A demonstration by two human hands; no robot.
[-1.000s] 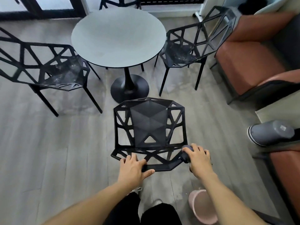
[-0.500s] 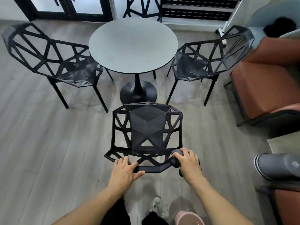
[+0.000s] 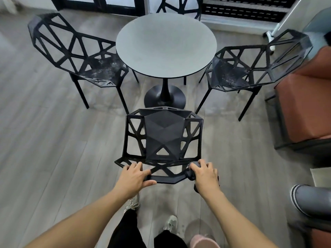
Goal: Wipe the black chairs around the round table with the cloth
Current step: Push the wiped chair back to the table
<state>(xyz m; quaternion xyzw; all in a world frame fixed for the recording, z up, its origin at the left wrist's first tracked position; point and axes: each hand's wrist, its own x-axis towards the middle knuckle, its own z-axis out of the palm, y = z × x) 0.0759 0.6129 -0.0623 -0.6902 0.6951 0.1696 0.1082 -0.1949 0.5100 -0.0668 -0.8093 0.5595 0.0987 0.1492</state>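
A person stands behind the near chair (image 3: 163, 138), both hands on its top rail. The left hand (image 3: 133, 177) grips the rail, fingers curled over it; the right hand (image 3: 206, 174) presses what appears to be a dark cloth (image 3: 190, 173) against the rail's corner. The table (image 3: 165, 44) stands beyond, flanked by two more chairs.

Soft daylight, faint shadows, wide-angle edge bending, slight corner blur

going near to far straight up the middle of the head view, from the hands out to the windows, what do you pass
left hand and right hand on the nearest chair's back → its seat → table base → round table top → far chair
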